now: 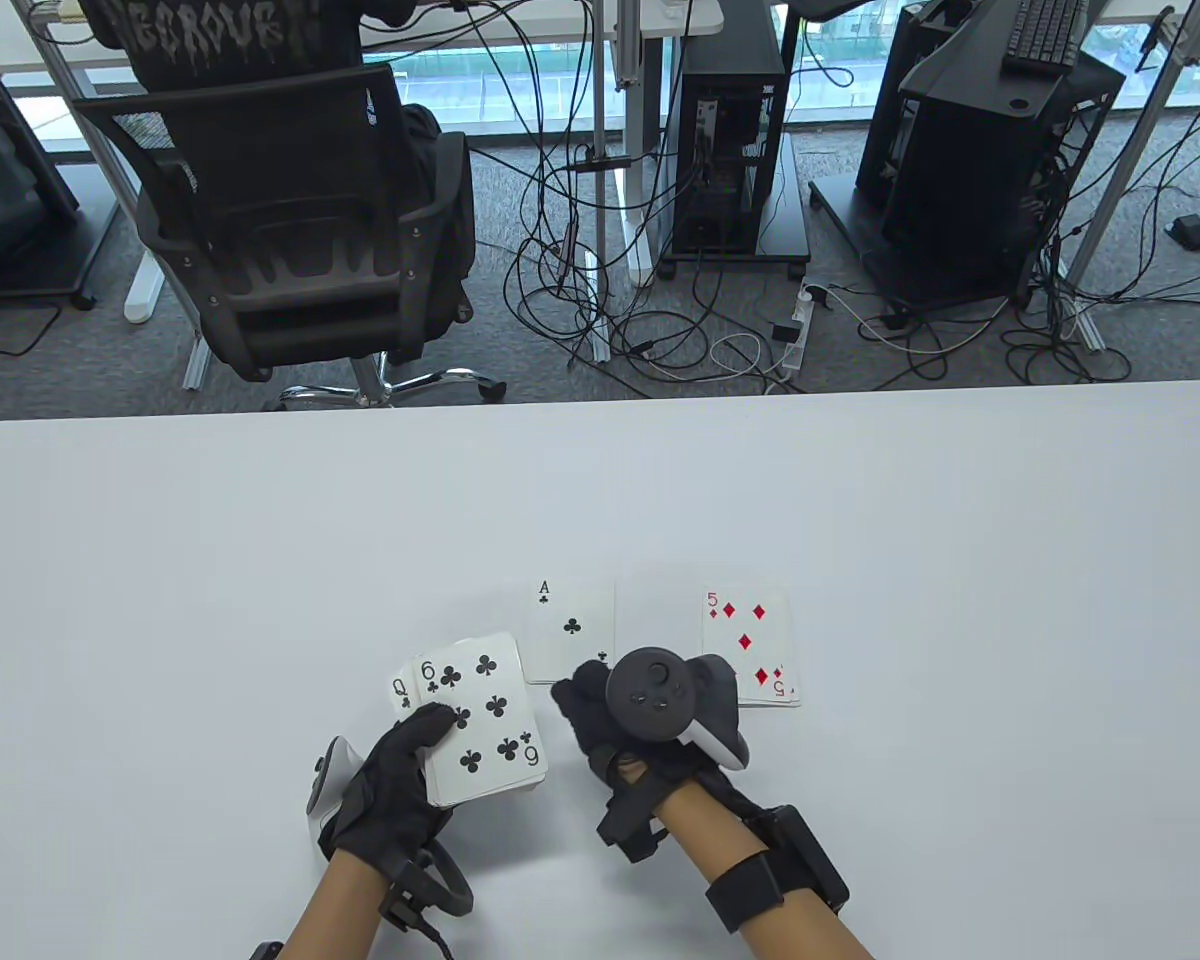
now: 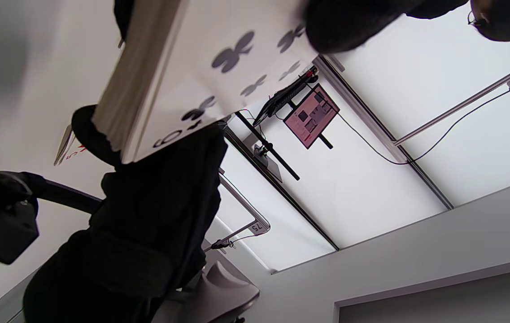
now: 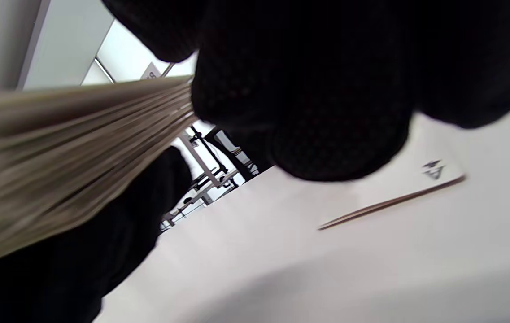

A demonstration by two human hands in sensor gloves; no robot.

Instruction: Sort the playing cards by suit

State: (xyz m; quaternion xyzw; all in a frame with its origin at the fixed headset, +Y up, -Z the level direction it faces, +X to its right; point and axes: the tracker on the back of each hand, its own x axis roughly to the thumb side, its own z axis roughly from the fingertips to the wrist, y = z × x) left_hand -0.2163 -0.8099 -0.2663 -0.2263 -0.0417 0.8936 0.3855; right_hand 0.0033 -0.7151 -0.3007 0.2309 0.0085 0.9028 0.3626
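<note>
My left hand (image 1: pixel 428 742) grips a face-up deck (image 1: pixel 485 725) just above the table, thumb on its left edge. The six of clubs is on top, and a Q card (image 1: pixel 401 692) pokes out beneath. The deck also shows in the left wrist view (image 2: pixel 219 67) and the right wrist view (image 3: pixel 57 148). An ace of clubs (image 1: pixel 572 625) lies face up on the table. My right hand (image 1: pixel 585 700) hovers at the ace's near edge, between deck and ace, with no card visible in its fingers (image 3: pixel 326 112). A small pile with the five of diamonds (image 1: pixel 747 640) on top lies right of the ace.
The white table (image 1: pixel 260 550) spreads wide on all sides of the cards. Beyond its far edge are a black office chair (image 1: pixel 290 200), computer towers (image 1: pixel 730 150) and floor cables.
</note>
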